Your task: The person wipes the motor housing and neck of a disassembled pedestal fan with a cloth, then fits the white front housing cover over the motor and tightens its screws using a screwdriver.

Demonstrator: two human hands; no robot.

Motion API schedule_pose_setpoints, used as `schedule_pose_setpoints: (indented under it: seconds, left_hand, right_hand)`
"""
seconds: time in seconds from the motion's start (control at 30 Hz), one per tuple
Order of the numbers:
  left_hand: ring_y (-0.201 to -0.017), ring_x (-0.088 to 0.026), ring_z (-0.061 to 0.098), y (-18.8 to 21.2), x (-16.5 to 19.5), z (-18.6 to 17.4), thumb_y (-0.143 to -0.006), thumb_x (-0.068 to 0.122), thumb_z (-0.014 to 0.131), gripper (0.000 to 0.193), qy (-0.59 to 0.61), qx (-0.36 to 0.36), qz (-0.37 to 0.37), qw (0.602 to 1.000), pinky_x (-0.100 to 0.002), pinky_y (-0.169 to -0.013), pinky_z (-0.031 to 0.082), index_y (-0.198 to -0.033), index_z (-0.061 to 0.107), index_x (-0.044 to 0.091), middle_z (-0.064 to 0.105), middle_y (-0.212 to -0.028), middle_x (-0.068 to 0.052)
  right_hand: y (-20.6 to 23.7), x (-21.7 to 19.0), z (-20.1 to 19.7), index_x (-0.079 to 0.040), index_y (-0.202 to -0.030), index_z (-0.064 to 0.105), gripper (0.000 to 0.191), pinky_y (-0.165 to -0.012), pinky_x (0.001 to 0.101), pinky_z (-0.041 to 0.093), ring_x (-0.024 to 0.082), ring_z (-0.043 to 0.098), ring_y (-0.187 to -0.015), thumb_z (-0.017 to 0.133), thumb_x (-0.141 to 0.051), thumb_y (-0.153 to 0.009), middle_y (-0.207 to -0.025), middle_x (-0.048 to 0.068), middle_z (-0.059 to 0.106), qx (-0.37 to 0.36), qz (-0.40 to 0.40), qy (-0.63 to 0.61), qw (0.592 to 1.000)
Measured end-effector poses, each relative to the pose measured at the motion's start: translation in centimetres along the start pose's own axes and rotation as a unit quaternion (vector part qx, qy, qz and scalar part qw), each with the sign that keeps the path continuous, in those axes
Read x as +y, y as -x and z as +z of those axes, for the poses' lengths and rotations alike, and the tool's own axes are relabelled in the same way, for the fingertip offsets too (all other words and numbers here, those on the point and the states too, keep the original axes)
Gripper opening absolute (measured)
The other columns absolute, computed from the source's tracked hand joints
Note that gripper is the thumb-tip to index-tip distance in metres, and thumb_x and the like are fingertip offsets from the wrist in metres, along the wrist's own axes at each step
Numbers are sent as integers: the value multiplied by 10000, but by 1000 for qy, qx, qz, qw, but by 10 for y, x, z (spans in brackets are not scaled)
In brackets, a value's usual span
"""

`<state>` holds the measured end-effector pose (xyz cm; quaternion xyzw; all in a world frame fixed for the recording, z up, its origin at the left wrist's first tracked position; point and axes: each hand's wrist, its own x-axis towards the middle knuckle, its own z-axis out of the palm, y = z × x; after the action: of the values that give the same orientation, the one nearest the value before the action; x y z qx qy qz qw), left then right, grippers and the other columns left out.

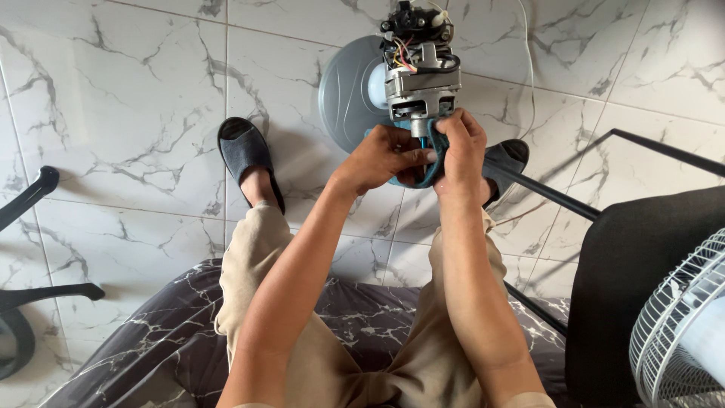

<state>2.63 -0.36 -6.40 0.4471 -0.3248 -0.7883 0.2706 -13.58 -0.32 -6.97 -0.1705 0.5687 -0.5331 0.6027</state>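
Observation:
A bare fan motor, metal with coloured wires on top, stands above a round grey fan base on the tiled floor. Both my hands are at the motor's near end, around its shaft. My left hand grips a teal cloth from the left. My right hand presses the same cloth against the shaft from the right. The shaft tip is mostly hidden by the cloth and my fingers.
My feet in dark slippers rest on the marble-pattern floor. A white fan grille and a black chair back stand at the right, with a black metal frame beside them. A black chair base sits at the left.

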Motion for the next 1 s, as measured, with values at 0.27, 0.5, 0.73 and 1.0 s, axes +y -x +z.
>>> schedule_pose_setpoints:
  seconds: [0.27, 0.5, 0.73, 1.0]
  left_hand:
    - [-642, -96, 668, 5, 5, -4, -860, 258, 823, 286, 7, -8, -24, 1000, -280, -595, 576, -921, 758, -13, 712, -744, -44]
    - [-637, -75, 620, 15, 18, -21, -884, 365, 776, 345, -44, -60, -26, 997, -231, -593, 536, -928, 775, 23, 766, -789, -36]
    - [-603, -86, 559, 11, 20, -14, -896, 360, 787, 346, -48, -58, -24, 997, -253, -561, 494, -881, 755, 16, 762, -757, -58]
    - [-632, -82, 576, 12, 17, -9, -927, 337, 768, 315, -18, -69, 10, 997, -248, -574, 487, -940, 734, 24, 740, -787, -55]
  right_hand:
    - [-19, 20, -33, -74, -772, 597, 157, -610, 276, 435, 111, 508, -685, 577, -95, -926, -776, 9, 566, 20, -1, 40, 999]
    - [-42, -24, -83, -75, -888, 728, 166, -775, 361, 595, 202, 698, -843, 666, -220, -940, -897, 63, 710, 118, -18, -40, 992]
    - [-2, -11, -31, -6, -1022, 667, 237, -554, 352, 249, 179, 343, -661, 700, -224, -1112, -847, 63, 469, 168, -112, 122, 972]
    - [8, 3, 5, 33, -1296, 672, 313, -1058, 253, 424, 101, 552, -1165, 567, -207, -1125, -1298, 33, 588, -50, -181, 17, 982]
